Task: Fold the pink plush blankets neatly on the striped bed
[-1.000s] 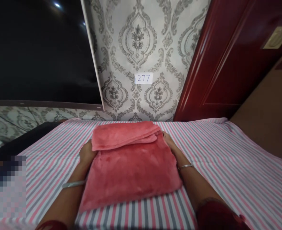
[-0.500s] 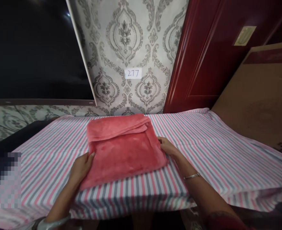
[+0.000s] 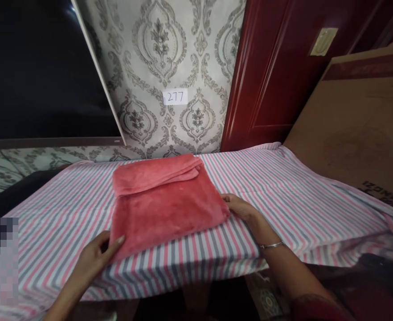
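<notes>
A folded coral-red fleece blanket (image 3: 166, 209) lies flat on the striped cloth, its far part turned over in a layered flap. At its near left corner is my left hand (image 3: 98, 254), thumb on top and the other fingers beside or beneath the edge, partly hidden. My right hand (image 3: 239, 207) grips the right edge near the front corner, with fingertips tucked at the fabric. A thin silver bracelet (image 3: 272, 245) circles the right wrist.
A pink, grey and white striped cloth (image 3: 266, 187) covers the table. Behind it are a patterned wall with a paper label (image 3: 175, 96), a dark screen (image 3: 42, 71) at left and a red wooden panel (image 3: 273, 67). A large cardboard box (image 3: 357, 129) stands at right.
My left hand has slid toward me along the blanket's left edge to its near corner. The blanket's left and right edges look straighter. The camera view has shifted slightly.
</notes>
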### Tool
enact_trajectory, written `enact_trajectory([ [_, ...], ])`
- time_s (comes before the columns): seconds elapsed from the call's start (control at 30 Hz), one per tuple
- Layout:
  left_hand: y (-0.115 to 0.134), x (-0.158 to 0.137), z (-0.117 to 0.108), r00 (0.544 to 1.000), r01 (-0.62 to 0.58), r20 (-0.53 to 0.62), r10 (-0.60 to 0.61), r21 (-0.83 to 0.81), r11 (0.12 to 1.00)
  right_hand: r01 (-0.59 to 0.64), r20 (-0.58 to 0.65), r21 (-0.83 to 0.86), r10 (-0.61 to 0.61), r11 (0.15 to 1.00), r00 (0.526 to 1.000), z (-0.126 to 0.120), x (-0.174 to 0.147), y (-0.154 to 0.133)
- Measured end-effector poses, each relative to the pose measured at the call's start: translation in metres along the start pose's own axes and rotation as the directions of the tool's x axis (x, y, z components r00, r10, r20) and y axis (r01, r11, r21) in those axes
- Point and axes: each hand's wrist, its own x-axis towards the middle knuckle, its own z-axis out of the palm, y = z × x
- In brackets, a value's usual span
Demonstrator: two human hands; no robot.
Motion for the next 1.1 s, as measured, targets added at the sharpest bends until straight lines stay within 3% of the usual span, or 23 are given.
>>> enact_trajectory([
  [0.07,0.0,-0.008,-0.001,0.992,-0.107,0.063,0.111,-0.056,0.993,0.018,0.017,-0.043,-0.017,0.999,1.0,0.0,-0.004,0.0],
  [0.13,0.001,-0.013,-0.002,0.988,-0.127,0.066,0.136,-0.125,0.984,0.076,-0.009,-0.041,-0.076,0.996,0.997,0.002,-0.006,0.001],
  [0.3,-0.017,-0.015,-0.006,0.996,0.077,-0.014,-0.084,-0.267,0.961,0.189,-0.219,-0.007,-0.185,0.982,0.958,0.002,-0.015,0.005],
  [0.37,-0.025,-0.013,-0.007,0.996,0.082,-0.017,-0.089,-0.25,0.965,0.198,-0.268,-0.014,-0.194,0.98,0.943,-0.003,-0.019,0.009],
  [0.5,-0.02,-0.018,-0.005,0.999,-0.034,0.014,0.038,-0.188,0.982,0.2,-0.237,-0.017,-0.199,0.98,0.951,-0.008,-0.024,0.017],
  [0.7,-0.005,-0.036,0.001,0.969,-0.208,-0.142,0.203,-0.014,0.978,0.19,-0.268,0.029,-0.176,0.981,0.947,-0.005,-0.031,0.018],
  [0.83,-0.014,-0.034,0.0,0.92,-0.391,-0.051,0.389,-0.028,0.92,0.182,-0.197,-0.022,-0.183,0.983,0.963,-0.001,-0.036,0.015],
  [0.93,-0.024,-0.029,-0.006,0.916,-0.399,0.011,0.402,-0.092,0.912,0.197,-0.121,-0.071,-0.205,0.978,0.971,0.003,-0.036,0.017],
  [1.1,-0.034,-0.026,-0.019,0.91,-0.393,0.064,0.41,-0.179,0.902,0.22,-0.192,-0.143,-0.245,0.965,0.95,0.005,-0.04,0.024],
])
